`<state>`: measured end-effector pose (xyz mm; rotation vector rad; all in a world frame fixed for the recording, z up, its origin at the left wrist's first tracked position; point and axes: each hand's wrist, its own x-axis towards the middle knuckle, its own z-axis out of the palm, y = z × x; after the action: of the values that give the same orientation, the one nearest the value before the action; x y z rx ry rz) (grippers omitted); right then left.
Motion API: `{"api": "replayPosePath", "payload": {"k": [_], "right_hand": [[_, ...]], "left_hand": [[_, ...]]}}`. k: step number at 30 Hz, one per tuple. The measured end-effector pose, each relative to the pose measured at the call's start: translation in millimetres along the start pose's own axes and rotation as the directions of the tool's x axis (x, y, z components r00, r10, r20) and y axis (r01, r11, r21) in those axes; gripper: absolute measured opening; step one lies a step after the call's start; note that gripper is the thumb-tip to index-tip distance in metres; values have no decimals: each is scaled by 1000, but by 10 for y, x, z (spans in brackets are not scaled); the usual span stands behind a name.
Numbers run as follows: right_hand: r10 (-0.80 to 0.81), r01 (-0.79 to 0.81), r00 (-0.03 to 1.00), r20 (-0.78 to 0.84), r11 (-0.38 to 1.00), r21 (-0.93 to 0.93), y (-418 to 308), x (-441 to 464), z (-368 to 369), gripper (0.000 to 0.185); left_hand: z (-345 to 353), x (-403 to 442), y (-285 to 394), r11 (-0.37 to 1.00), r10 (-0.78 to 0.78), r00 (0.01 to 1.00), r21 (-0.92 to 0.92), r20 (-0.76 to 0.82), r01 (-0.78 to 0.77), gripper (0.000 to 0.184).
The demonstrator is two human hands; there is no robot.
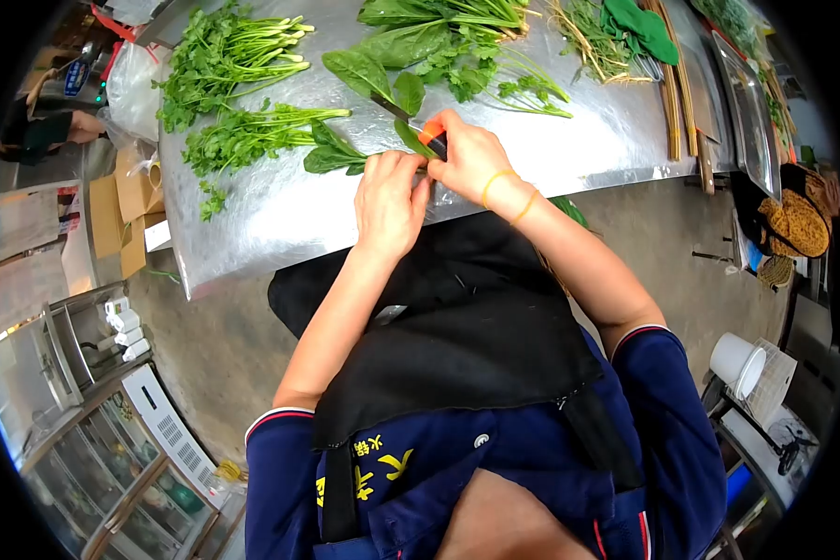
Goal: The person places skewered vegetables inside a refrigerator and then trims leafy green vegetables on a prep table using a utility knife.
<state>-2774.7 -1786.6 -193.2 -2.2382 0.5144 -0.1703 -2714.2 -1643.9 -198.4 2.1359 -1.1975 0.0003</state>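
Observation:
My right hand (476,161) is closed round the black and orange handle of a small knife (389,107), whose dark blade points up and to the left. Close beside it, my left hand (390,203) has its fingers curled round a leafy spinach plant (331,152). Leaves stick out to the left of these fingers, while the stem end is hidden between the two hands. Just beyond the knife lie larger spinach leaves (359,73), part of a pile. Bunches of cilantro (252,138) rest to the left of my hands.
Both hands are over the near edge of a metal table (252,219). A green glove (639,30), stalk scraps (588,42) and wooden sticks (672,112) lie at the far right. A cardboard box (121,210) stands left of the table. Another person's hand (86,127) shows at far left.

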Motion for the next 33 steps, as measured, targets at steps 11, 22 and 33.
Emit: {"api": "replayPosePath", "payload": {"k": [11,22,33], "right_hand": [[-136,134,991,16,989,58,247,-609,-526,38],[-196,232,968,158,938,-256,271,-863,-455,44],[-75,198,966,249,834,-516,24,-807,-459,45]], "left_hand": [[-31,152,-46,993,88,992,72,91,-95,17],[-52,199,-93,978,183,972,76,145,-195,16],[-28,195,-128,979,186,974,60,131,-195,16]]}}
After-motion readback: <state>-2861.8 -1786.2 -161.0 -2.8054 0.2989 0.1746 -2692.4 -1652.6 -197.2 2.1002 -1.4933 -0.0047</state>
